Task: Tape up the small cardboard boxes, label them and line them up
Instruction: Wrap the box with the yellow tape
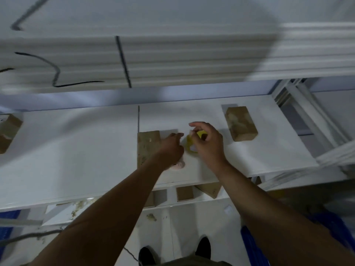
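A small cardboard box (147,145) lies on the white shelf (76,150) in the middle. My left hand (172,148) is over its right side with fingers curled, and what they grip is blurred. My right hand (208,143) holds a yellow tape roll (192,142) just right of that box, thumb and fingers around it. Something pinkish-white (178,166) shows under my left wrist. A taped box (241,123) stands apart at the right. Another box (8,131) sits at the shelf's far left edge.
An upper white shelf (153,60) with dark pen marks hangs above the work surface. More cardboard boxes (192,192) lie on a lower shelf. A white frame upright (307,116) stands at the right. Blue material (253,246) lies on the floor near my shoes (202,246).
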